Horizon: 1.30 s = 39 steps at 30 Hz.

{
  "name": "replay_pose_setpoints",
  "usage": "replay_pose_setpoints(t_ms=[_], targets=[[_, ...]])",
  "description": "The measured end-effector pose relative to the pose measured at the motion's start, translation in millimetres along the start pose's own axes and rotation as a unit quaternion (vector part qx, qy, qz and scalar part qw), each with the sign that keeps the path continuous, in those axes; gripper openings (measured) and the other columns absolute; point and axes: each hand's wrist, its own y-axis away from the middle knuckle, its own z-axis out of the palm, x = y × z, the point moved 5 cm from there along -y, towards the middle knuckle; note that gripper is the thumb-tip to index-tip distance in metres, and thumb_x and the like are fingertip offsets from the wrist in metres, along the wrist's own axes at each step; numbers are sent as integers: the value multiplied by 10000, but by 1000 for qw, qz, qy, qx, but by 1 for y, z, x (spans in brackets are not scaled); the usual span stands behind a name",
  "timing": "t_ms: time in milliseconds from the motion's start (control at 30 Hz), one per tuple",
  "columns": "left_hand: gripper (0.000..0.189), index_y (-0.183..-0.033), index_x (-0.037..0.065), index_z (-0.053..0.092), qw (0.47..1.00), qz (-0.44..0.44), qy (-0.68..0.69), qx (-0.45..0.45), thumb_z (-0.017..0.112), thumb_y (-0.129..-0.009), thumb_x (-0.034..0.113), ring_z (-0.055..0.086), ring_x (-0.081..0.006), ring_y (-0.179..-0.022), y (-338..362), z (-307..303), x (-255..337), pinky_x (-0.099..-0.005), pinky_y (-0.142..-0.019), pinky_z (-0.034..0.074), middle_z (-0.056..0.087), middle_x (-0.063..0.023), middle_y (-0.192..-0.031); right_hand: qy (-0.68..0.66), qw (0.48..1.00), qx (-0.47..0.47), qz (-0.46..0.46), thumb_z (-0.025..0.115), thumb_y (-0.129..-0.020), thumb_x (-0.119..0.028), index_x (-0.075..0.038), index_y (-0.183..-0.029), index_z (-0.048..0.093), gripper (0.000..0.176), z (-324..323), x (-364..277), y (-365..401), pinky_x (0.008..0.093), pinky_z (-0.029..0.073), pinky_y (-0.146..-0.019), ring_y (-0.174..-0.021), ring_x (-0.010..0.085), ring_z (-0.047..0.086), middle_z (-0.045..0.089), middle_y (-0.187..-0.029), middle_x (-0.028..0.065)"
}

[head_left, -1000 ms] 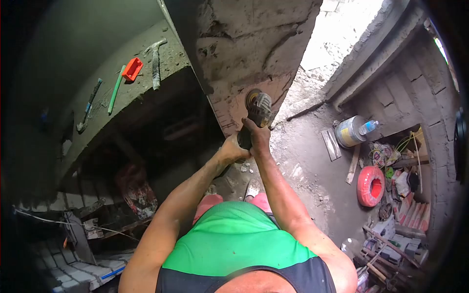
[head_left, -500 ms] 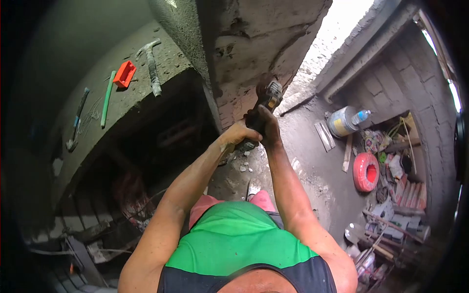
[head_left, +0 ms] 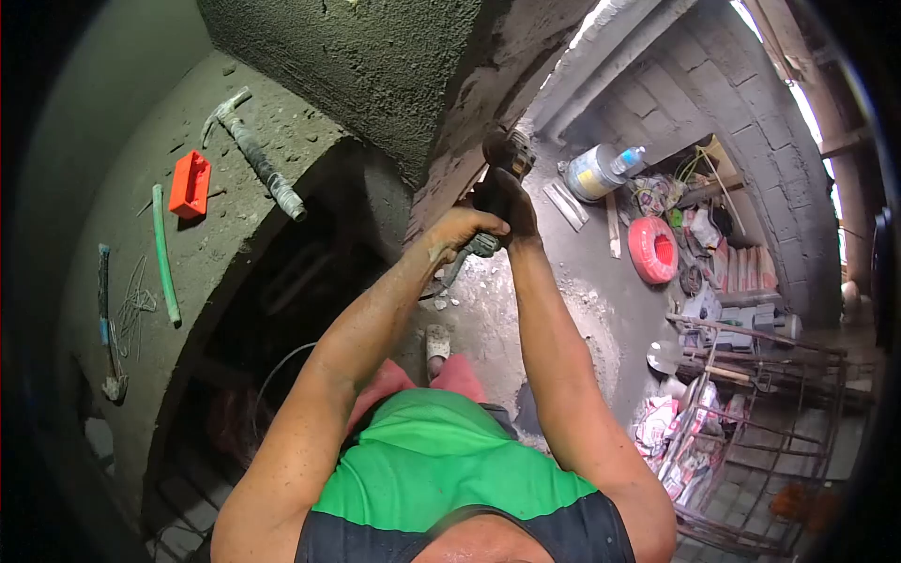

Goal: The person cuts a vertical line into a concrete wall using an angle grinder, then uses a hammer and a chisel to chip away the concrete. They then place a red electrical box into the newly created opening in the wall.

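Both my hands grip an angle grinder (head_left: 510, 153), held out in front of me with its head by the edge of the rough wall (head_left: 436, 178). My left hand (head_left: 460, 230) wraps round the rear of its body, close to the power cord (head_left: 454, 272). Higher up, my right hand (head_left: 519, 211) closes round the body just below the head. The disc looks dark and is partly hidden, so its contact with the wall cannot be made out.
On the concrete slab at left lie a claw hammer (head_left: 253, 155), a red plastic box (head_left: 190, 185), a green hose piece (head_left: 165, 258) and a second hammer (head_left: 105, 319). At right are a metal bucket (head_left: 589, 175), a red hose coil (head_left: 652, 251) and a rebar frame (head_left: 779, 436).
My view has swung, so the slab's tools sit lower and further left, the bucket and coil further left, and more rebar shows. Both hands keep hold of the angle grinder.
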Motion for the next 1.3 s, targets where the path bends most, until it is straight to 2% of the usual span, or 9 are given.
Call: replay_pose_setpoints(t_ms=[300, 400, 467, 600, 667, 1000, 1067, 1167, 1300], targets=[[250, -877, -31, 729, 998, 27, -27, 50, 811, -699, 124, 676, -169, -707, 3, -2, 15, -284, -684, 525, 721, -96, -803, -24, 999, -26, 18, 651, -919, -283, -20, -1103, 617, 323, 3, 4, -16, 384, 568, -715, -788, 272, 675, 676, -910, 127], [266, -893, -36, 732, 998, 45, -9, 52, 817, -698, 124, 679, -173, -720, -1, -5, 16, -283, -698, 522, 726, -102, -822, 27, 1000, -7, 7, 645, -927, -282, -12, -1140, 621, 345, 8, -1, -18, 376, 570, -734, -808, 261, 681, 683, -937, 126], [257, -887, -33, 732, 998, 40, 9, 52, 820, -696, 117, 678, -174, -715, -2, -5, 17, -287, -690, 522, 726, -101, -831, 23, 1000, -19, 4, 670, -905, -333, -36, -1035, 585, 335, 27, -8, -9, 386, 564, -703, -747, 259, 664, 658, -857, 131], [237, -878, -30, 730, 997, 38, -7, 66, 818, -703, 105, 676, -173, -706, 2, -6, 19, -286, -681, 524, 723, -101, -829, 37, 999, -23, -8, 682, -898, -329, -37, -1029, 586, 334, 28, -8, -9, 382, 566, -697, -740, 255, 663, 659, -857, 126], [229, -869, -26, 725, 998, 25, 14, 53, 821, -703, 100, 674, -174, -696, 5, -3, 21, -285, -667, 528, 717, -98, -815, 23, 1000, -3, 4, 659, -923, -243, -27, -1060, 627, 258, 21, -6, -14, 359, 563, -682, -745, 232, 667, 666, -878, 91], [201, -884, -15, 722, 999, 30, 19, 35, 799, -720, 72, 681, -168, -673, -1, -12, 22, -276, -644, 545, 719, -94, -813, 23, 1000, -17, -12, 656, -921, -245, -37, -1026, 618, 236, 24, -3, -18, 352, 549, -660, -730, 223, 647, 642, -841, 82], [268, -984, -21, 699, 1000, 6, 17, 17, 773, -735, 44, 679, -189, -755, -5, -14, 20, -299, -739, 536, 714, -104, -889, 31, 999, 6, -8, 650, -925, -254, -37, -1036, 615, 246, 25, -4, -18, 350, 551, -677, -750, 221, 649, 642, -855, 84], [250, -969, -26, 703, 999, 28, 8, 21, 769, -738, 42, 683, -188, -771, -5, -14, 24, -291, -734, 536, 715, -106, -882, 27, 1000, 0, -8, 643, -931, -258, -35, -1049, 614, 253, 19, -3, -24, 354, 553, -688, -758, 222, 652, 645, -868, 83], [224, -943, -25, 708, 1000, 4, 7, 12, 770, -737, 38, 686, -184, -768, -6, -16, 23, -285, -716, 539, 715, -102, -855, 1, 1000, -9, 16, 638, -937, -261, -31, -1058, 614, 261, 19, 1, -27, 360, 555, -701, -767, 223, 655, 648, -878, 81]])
